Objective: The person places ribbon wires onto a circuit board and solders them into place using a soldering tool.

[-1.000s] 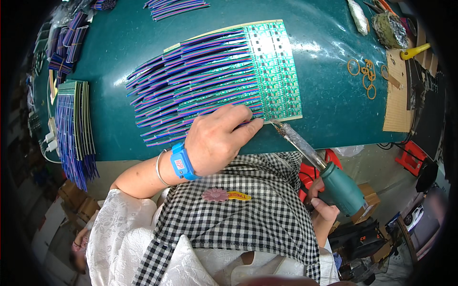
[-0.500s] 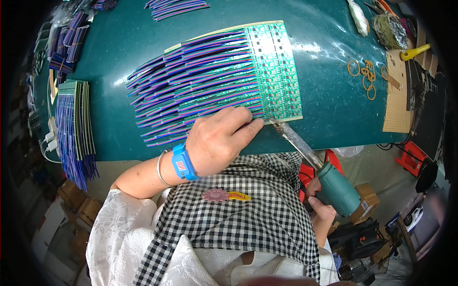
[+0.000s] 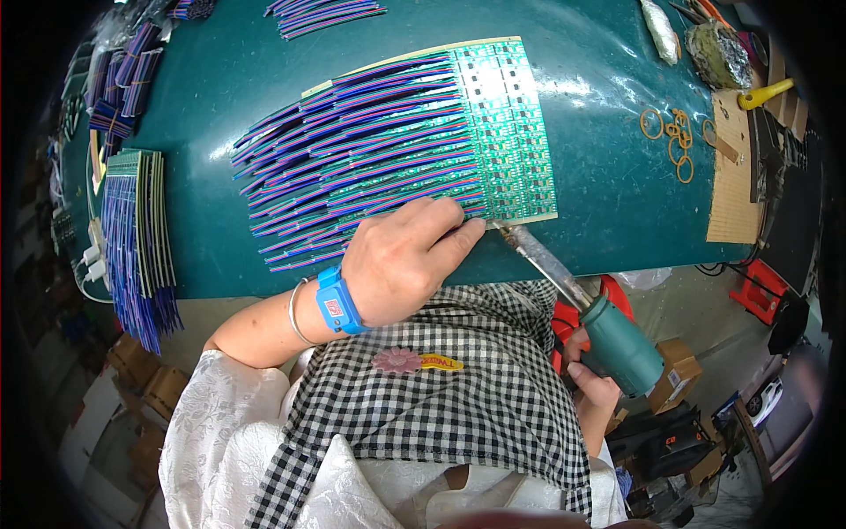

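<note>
A green circuit board panel point(image 3: 515, 132) lies on the bench, with many rows of blue, red and black ribbon wires point(image 3: 352, 145) running leftward from it. At the panel's near edge, my left hand point(image 3: 404, 256) is closed in a pinch on a wire whose end the fingertips mostly hide. This wrist wears a blue strap and a silver bangle. My right hand point(image 3: 595, 388) grips a soldering iron point(image 3: 624, 348) by its thick green handle, partly hidden behind it. The iron's tip meets the board's near edge, just right of my left fingertips.
More wired boards point(image 3: 137, 220) hang over the bench's left edge. Wire bundles point(image 3: 128, 79) lie at the far left, others point(image 3: 326, 16) at the far edge. Rubber bands point(image 3: 679, 141), cardboard point(image 3: 733, 176) and a yellow-handled tool point(image 3: 765, 94) are on the right. A red stool point(image 3: 758, 291) stands below.
The soldering iron's handle has shifted very slightly to the left, its tip still at the board's near edge. My left hand is almost unmoved.
</note>
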A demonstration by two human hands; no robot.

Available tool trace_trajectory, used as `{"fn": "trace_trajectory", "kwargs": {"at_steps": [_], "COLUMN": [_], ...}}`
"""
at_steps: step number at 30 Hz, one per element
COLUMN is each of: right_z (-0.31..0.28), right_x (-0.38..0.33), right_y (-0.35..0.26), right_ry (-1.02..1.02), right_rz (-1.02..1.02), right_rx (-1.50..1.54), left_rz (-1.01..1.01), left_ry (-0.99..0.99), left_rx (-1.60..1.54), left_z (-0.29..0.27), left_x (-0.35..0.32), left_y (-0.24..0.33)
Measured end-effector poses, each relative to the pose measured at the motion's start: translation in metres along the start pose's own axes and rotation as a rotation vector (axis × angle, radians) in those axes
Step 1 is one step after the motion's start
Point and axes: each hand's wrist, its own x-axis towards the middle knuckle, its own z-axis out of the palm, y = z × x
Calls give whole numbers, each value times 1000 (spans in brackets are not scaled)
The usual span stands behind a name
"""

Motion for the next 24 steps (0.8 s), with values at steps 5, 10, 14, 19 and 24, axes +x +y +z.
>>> {"fn": "trace_trajectory", "kwargs": {"at_steps": [5,10,14,19,24], "right_z": [8,10,7,-1,-3], "right_x": [5,6,7,10,20], "right_y": [-14,-16,-11,-8,-18], "right_ry": [21,-18,-47,-135,-31], "right_rz": [46,-8,-10,-29,-69], "right_rx": [254,256,227,212,407], "left_rz": [-22,20,20,-26,-26], "left_ry": [-20,1,3,-24,-22], "left_rx": [-7,18,21,5,1], "left_z": [-1,0,1,-2,-3], "left_x": [0,0,-1,1,4], "left_y": [0,-1,-1,1,2]}}
